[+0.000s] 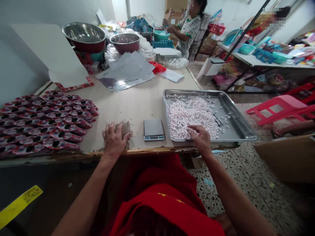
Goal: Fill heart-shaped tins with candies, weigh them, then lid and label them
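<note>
My left hand [114,138] lies on the tabletop with its fingers spread, over a worn brownish patch near the front edge. My right hand [200,137] is at the near side of a shallow metal tray [237,131]. Its fingers are curled together over small pale pink-white balls [189,113] heaped in the tray's left part. Something whitish shows at those fingertips, too small to make out. Between my hands, a small digital scale [153,128] sits left of the tray, with nothing on its plate.
Rows of red-patterned packages [49,124] with dark holes crowd the left of the table. Silvery sheets [128,72] lie behind the scale, near metal bowls [85,36]. A person [189,29] stands beyond. A red plastic stool [283,106] is at right.
</note>
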A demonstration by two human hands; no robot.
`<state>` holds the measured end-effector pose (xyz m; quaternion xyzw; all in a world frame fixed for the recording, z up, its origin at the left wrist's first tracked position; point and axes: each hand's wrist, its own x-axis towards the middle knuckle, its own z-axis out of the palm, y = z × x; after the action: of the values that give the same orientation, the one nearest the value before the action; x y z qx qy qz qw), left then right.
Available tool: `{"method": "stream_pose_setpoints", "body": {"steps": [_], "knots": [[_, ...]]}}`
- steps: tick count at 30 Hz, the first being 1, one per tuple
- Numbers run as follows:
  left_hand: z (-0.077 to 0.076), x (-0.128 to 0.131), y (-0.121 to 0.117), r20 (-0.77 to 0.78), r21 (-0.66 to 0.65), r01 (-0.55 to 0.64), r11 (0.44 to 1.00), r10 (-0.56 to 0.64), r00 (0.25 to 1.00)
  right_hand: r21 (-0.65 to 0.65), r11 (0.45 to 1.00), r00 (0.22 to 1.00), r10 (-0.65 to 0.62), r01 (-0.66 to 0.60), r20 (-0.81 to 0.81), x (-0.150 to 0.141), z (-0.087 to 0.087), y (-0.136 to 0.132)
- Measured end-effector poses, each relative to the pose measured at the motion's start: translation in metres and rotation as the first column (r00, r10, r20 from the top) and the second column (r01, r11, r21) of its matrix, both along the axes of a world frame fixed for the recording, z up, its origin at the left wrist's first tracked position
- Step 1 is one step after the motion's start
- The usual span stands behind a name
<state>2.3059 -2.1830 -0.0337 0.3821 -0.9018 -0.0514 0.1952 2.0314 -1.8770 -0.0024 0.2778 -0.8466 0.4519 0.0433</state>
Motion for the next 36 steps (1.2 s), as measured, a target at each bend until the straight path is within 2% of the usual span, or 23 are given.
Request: {"method": "stream_pose_setpoints", "body": {"steps": [3,5,6,7,8,10,12,13,14,15,18,19,20,23,26,28,30,33,36], "knots": [[-0.001,-0.002,0.001,0.054,0.041,0.043,0.998,-0.045,0.998,0.027,0.999,0.993,0.026,-0.023,-0.112,0.012,0.011,-0.011],[-0.002,-0.001,0.000,0.089,0.054,0.081,0.995,-0.086,0.992,0.075,0.988,0.966,0.148,-0.135,-0.211,0.023,0.024,-0.030],[-0.003,0.000,-0.001,0.104,0.060,0.095,0.994,-0.101,0.989,0.133,0.964,0.934,0.256,-0.229,-0.250,0.027,0.031,-0.042],[-0.004,0.001,-0.002,0.113,0.067,0.105,0.992,-0.112,0.987,0.217,0.915,0.881,0.390,-0.340,-0.267,0.030,0.037,-0.057],[-0.005,0.003,-0.002,0.118,0.076,0.113,0.991,-0.121,0.986,0.311,0.835,0.810,0.532,-0.454,-0.246,0.032,0.042,-0.073],[-0.006,0.006,-0.003,0.119,0.098,0.122,0.988,-0.134,0.984,0.459,0.636,0.661,0.739,-0.620,-0.132,0.027,0.044,-0.105],[-0.005,0.008,-0.002,0.118,0.124,0.122,0.985,-0.136,0.984,0.527,0.482,0.564,0.826,-0.700,-0.006,0.015,0.038,-0.132],[-0.003,0.009,-0.002,0.117,0.137,0.119,0.983,-0.135,0.984,0.539,0.443,0.546,0.837,-0.717,0.039,0.007,0.034,-0.143],[-0.001,0.010,-0.001,0.119,0.151,0.114,0.982,-0.132,0.984,0.542,0.438,0.555,0.829,-0.717,0.065,-0.002,0.030,-0.151],[0.001,0.010,0.000,0.120,0.163,0.109,0.981,-0.129,0.984,0.541,0.467,0.592,0.803,-0.699,0.071,-0.011,0.028,-0.157],[0.008,0.009,0.003,0.117,0.193,0.093,0.977,-0.117,0.986,0.506,0.677,0.786,0.619,-0.534,0.002,-0.035,0.035,-0.167],[0.011,0.008,0.003,0.116,0.204,0.084,0.975,-0.109,0.987,0.494,0.732,0.833,0.552,-0.469,-0.027,-0.041,0.041,-0.167],[0.013,0.007,0.004,0.115,0.217,0.071,0.973,-0.098,0.988,0.488,0.765,0.862,0.505,-0.421,-0.048,-0.044,0.048,-0.164],[0.019,0.006,0.005,0.116,0.259,0.023,0.966,-0.055,0.992,0.481,0.799,0.897,0.438,-0.360,-0.054,-0.040,0.068,-0.150],[0.022,0.009,0.003,0.066,0.268,0.005,0.963,-0.023,0.998,0.416,0.842,0.933,0.356,-0.343,0.050,-0.018,0.080,-0.138],[0.026,0.010,0.000,-0.001,0.265,0.013,0.964,-0.013,1.000,0.369,0.856,0.932,0.333,-0.363,0.145,-0.002,0.089,-0.140],[0.036,0.008,-0.003,-0.045,0.256,0.006,0.967,0.005,0.999,0.383,0.830,0.913,0.366,-0.407,0.178,0.009,0.101,-0.147],[0.066,-0.005,-0.001,-0.025,0.255,-0.019,0.967,0.026,0.999,0.489,0.731,0.878,0.426,-0.475,0.216,0.016,0.122,-0.149],[0.101,-0.028,0.011,0.013,0.315,0.041,0.948,-0.048,0.999,0.566,0.664,0.872,0.349,-0.489,0.343,0.009,0.127,-0.119]]}}
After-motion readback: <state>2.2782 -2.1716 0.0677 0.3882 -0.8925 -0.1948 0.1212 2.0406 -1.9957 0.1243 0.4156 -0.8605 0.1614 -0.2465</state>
